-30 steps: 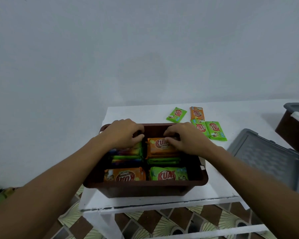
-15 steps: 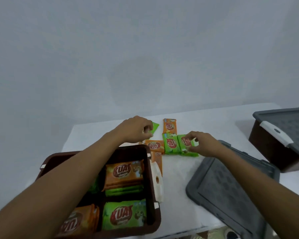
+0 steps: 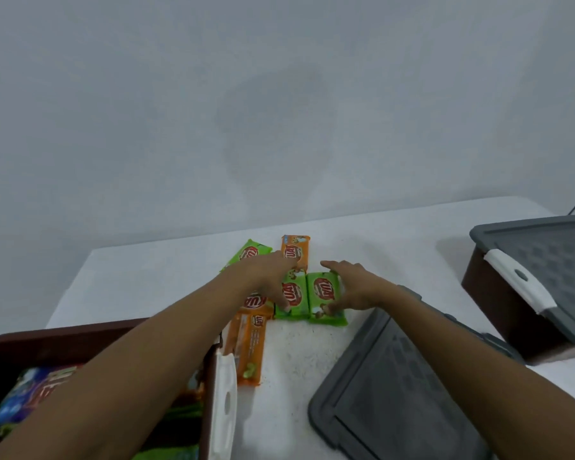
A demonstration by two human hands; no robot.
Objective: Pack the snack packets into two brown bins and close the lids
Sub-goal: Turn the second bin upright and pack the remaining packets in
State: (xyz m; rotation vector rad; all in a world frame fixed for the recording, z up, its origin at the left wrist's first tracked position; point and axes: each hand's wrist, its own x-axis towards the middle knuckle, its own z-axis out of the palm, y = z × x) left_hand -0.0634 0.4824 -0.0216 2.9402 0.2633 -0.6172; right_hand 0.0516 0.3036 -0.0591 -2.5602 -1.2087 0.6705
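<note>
right hand pinches right green packet end-to-end, ready to lift; left hand fingers straight on left green packet. open brown bin alongside, short transfer.

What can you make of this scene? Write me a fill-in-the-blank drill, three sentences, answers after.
The right hand grips a packet coloured ___.
The loose lid lying on the table is ___.
The open bin sits on the person's ___ side.
Missing words: green; grey; left.
</note>
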